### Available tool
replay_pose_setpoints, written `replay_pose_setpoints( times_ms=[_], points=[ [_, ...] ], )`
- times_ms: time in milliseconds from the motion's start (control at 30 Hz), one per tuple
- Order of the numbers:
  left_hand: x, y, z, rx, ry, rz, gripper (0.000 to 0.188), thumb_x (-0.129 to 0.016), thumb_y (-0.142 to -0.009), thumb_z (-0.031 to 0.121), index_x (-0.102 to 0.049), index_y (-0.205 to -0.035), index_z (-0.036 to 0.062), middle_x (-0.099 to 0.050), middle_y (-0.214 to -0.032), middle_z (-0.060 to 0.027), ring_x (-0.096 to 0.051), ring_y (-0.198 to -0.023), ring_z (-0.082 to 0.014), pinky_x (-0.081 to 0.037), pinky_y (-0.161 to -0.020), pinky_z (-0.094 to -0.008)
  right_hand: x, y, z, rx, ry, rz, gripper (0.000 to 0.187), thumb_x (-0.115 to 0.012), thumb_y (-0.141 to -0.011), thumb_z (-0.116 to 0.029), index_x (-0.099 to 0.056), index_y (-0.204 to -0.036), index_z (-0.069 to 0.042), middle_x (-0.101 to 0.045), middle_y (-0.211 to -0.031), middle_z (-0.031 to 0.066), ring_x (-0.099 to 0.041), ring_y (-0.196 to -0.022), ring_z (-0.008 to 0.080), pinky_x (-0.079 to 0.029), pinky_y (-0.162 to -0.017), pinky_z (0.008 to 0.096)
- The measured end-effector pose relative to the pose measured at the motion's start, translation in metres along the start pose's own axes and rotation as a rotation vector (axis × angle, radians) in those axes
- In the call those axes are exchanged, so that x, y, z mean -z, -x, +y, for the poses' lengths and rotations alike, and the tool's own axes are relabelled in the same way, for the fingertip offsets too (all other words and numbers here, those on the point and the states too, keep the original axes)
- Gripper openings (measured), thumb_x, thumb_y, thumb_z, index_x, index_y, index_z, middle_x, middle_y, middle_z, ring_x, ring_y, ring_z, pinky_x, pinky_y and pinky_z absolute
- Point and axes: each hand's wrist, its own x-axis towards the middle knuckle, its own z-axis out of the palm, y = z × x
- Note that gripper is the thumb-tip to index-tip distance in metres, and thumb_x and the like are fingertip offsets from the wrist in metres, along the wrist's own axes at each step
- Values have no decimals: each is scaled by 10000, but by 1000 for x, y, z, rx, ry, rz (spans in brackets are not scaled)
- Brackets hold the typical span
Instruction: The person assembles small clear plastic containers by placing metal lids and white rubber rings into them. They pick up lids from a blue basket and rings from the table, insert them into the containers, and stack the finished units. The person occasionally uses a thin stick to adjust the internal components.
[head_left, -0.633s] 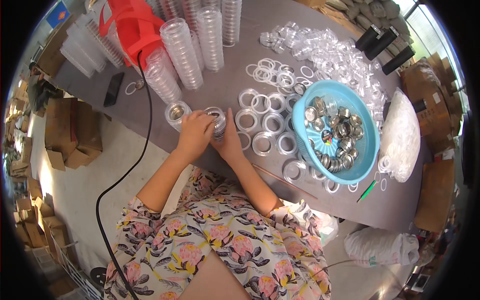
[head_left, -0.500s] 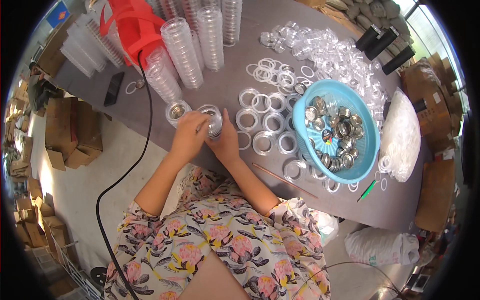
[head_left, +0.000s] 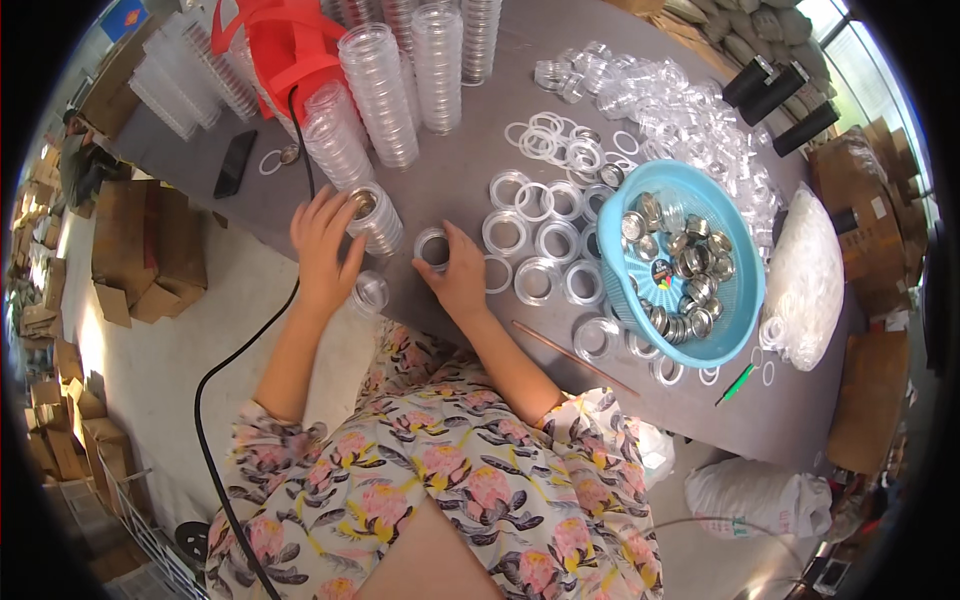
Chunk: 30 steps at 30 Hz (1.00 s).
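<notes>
My left hand (head_left: 325,255) is open, its fingers spread beside a short stack of clear round containers (head_left: 382,230). A metallic round piece (head_left: 362,205) shows at the top of that stack. Near my left wrist, a single clear round container (head_left: 370,292) is at the table's near edge; whether it rests on the table I cannot tell. My right hand (head_left: 462,278) has its thumb and fingers curled round the side of another clear round container (head_left: 432,248) on the grey table. Several clear rings (head_left: 503,232) lie just right of it.
A blue basket (head_left: 755,285) holds several metallic round pieces. Tall stacks of clear containers (head_left: 380,95) and a red bag (head_left: 285,55) stand at the far left, where a black cable (head_left: 245,350) hangs down. Clear pieces (head_left: 670,110) are heaped behind the basket. A thin brown stick (head_left: 575,358) lies near the front edge.
My hands have drawn apart. The left has moved left to the short stack and spread its fingers. A single container now shows near the left wrist.
</notes>
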Motion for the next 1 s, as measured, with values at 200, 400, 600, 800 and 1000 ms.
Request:
replay_pose_setpoints(
  times_ms=[200,400,600,800,1000],
  points=[
    [-92,148,12,638,248,-16,607,-540,-881,187,-284,-1407,25,-220,-1424,-285,-210,-1328,-427,-157,-1079,-504,1,-1,3,58,2,3,696,-749,-708,-283,-443,-1255,20,-535,-1178,198,-512,-1078,362,-403,-904,436],
    [-85,122,35,590,271,137,599,-557,-857,99,-288,-1379,-22,-247,-1392,-284,-264,-1273,-421,-215,-1058,-471,18,-3,-9,97,-17,50,637,-738,-730,-175,-441,-1250,42,-545,-1178,216,-527,-1088,364,-411,-930,405],
    [-58,74,44,265,388,72,536,-610,-793,79,-432,-1293,2,-326,-1360,-235,-310,-1260,-385,-241,-1041,-461,110,-11,-65,157,-13,-35,337,-662,-775,-86,-582,-1095,-22,-619,-1088,149,-582,-1034,305,-447,-872,391],
    [-74,94,70,229,453,-72,516,-652,-754,161,-503,-1242,85,-373,-1348,-186,-335,-1260,-362,-233,-1040,-501,262,-59,-43,-375,563,-115,264,-550,-904,-182,-636,-1057,15,-675,-953,162,-648,-846,203,-479,-763,287],
    [-81,105,94,180,618,-110,456,-635,-788,208,-517,-1211,86,-386,-1327,-191,-364,-1241,-358,-265,-1036,-519,333,-4,139,-37,689,-642,439,-537,-817,-20,-489,-1252,10,-631,-1059,195,-624,-953,309,-463,-883,367]
  ],
)
